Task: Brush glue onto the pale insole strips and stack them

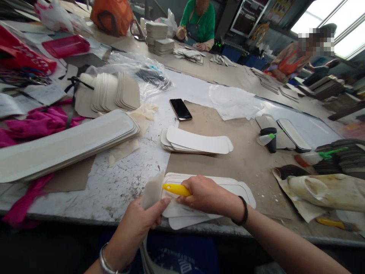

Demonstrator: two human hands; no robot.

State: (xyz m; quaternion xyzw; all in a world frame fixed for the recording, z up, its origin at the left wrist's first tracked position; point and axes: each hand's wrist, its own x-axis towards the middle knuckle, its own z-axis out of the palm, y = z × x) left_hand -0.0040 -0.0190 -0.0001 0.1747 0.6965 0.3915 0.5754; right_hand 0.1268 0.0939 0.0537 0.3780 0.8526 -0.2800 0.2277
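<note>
My right hand point(207, 194) is closed around a yellow-handled brush point(176, 189); the handle's end with its hole points left, and the working end is hidden beneath the hand. Under it lies a stack of pale rounded panels point(239, 186) near the table's front edge. My left hand point(141, 217) pinches a bundle of thin whitish strips point(152, 190) that stands up above the fingers and hangs below the table edge. The two hands almost meet at the stack's left end.
Beyond lie more curved panels point(199, 139) and a phone point(181, 109). Long panels point(68, 144) are piled at left. Glue bottles point(266, 139), a stained container point(327, 190) and another yellow-handled brush point(332, 222) are at right. Two people work across the table.
</note>
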